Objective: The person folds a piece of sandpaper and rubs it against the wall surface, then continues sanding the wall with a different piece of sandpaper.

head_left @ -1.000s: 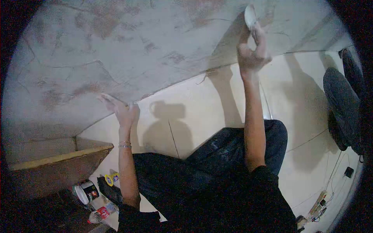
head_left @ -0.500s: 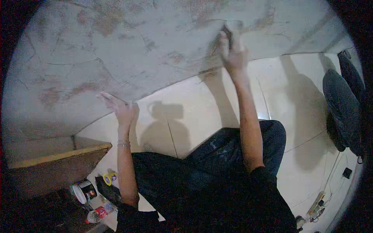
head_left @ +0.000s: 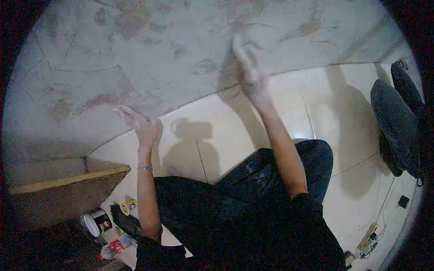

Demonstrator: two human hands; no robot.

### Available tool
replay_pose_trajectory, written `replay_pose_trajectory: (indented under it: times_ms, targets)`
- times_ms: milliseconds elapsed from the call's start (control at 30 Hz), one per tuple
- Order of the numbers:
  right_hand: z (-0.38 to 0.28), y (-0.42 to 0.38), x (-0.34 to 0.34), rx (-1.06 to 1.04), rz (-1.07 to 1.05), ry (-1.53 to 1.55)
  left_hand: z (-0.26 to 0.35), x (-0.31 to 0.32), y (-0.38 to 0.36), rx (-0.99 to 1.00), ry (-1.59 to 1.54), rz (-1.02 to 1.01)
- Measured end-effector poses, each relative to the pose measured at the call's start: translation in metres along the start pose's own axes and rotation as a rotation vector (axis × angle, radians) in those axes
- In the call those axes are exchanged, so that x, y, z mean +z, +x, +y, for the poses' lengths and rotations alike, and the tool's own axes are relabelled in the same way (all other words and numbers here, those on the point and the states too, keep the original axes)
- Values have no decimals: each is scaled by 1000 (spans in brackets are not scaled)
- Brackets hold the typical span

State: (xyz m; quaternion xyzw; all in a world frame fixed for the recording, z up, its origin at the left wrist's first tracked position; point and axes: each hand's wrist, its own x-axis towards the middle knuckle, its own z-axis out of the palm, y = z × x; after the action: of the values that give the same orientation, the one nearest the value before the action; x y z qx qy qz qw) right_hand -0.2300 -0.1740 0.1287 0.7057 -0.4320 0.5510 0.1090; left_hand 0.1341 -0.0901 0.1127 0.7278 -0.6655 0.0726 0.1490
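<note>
My left hand [head_left: 138, 123] rests against the grey, patchy wall [head_left: 149, 58], its fingers stretched out flat and whitish with dust. A thin bracelet circles that wrist. Farther right, my right hand [head_left: 254, 74] is up at the same wall, smeared by motion. Its fingers look curled around something thin, which blur keeps me from naming. Reddish-brown scuffs and fine cracks mark the wall around both hands. Below them lie my bent legs in dark trousers [head_left: 253, 171].
A brown board [head_left: 72, 194] with a yellowish edge stands at left. Near it lie a white tub [head_left: 96, 222], a bottle with a red label [head_left: 116, 246] and a yellow-rimmed roll [head_left: 128, 207]. Another person's legs [head_left: 395, 122] are at right, above a power strip [head_left: 367, 239] with cables.
My right hand has moved left and slightly down along the wall, its forearm swinging with it. My left hand has stayed in place.
</note>
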Motion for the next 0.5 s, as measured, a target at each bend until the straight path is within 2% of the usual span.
replay_pose_trajectory:
  times_ms: [33, 100, 200, 267, 367, 433, 500]
  targets:
    - [15, 0, -1, 62, 124, 23, -18, 10, -1, -67, -3, -160]
    - [37, 8, -17, 122, 303, 1, -37, 25, -3, -115, -17, -254]
    - [63, 15, -28, 223, 453, -150, -42, 34, -3, -79, -39, -110]
    - [56, 17, -24, 304, 518, -197, -34, 32, -2, -79, -59, -94]
    - [37, 13, -10, 120, 442, -163, -33, 26, -1, -104, -136, -141]
    - [13, 7, -1, 102, 328, -55, -40, 33, -1, -100, -124, -121]
    - [-3, -8, 13, -76, 154, -83, -56, 47, -2, -82, -80, -71]
